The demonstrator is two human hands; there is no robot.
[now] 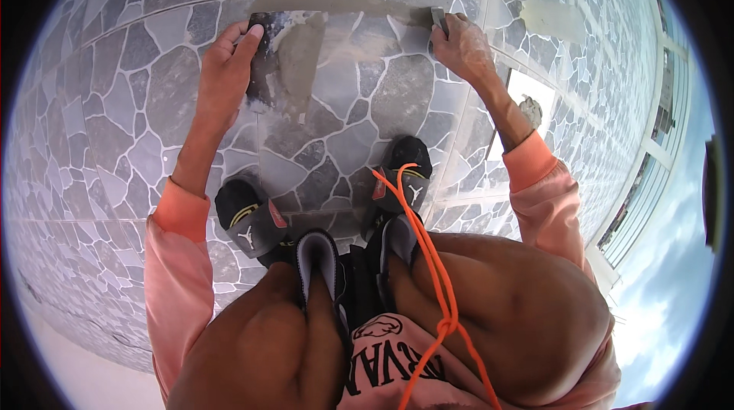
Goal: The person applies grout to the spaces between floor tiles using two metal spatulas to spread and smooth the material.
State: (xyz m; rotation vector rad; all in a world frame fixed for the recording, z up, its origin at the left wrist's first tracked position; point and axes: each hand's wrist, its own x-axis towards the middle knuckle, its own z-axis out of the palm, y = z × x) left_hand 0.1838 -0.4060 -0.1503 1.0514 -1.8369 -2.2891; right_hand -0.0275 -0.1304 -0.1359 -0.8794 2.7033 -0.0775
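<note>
Grey stone-pattern tiled floor point(138, 104), laid in irregular slate-coloured pieces with pale joints, fills most of the view and carries the work. The person squats on it, both feet in black slip-on sandals point(248, 223), knees at the lower edge, peach-pink sleeves point(172, 257) on both forearms.

Wet grey mortar smear point(306, 51): a band of it runs across the tile surface between the two hands, with a broader patch trailing toward the feet. A second dried grey patch point(554, 20) lies further right, well apart from the hands. A white rectangular tile point(527, 100) with a small lump of mortar on it lies near the right forearm.

Orange cord point(428, 257) runs from the right foot down over the lap, knotted near the lower edge.

Left hand point(229, 66): fingers laid flat, thumb wrapped, grip closed on a dark flat-bladed trowel point(264, 58) whose blade rests on the floor beside the wet patch.

Right hand point(462, 47): grip closed around a small grey scraper-like tool point(438, 19), pressed on the floor at the right end of the mortar band. The tool's exact shape cannot be told.

Progress, as judged: mortar is already spread along one joint line. The smear is uneven and unwiped, so levelling and cleaning of the tile faces appear to remain. Surrounding tiles look finished.
</note>
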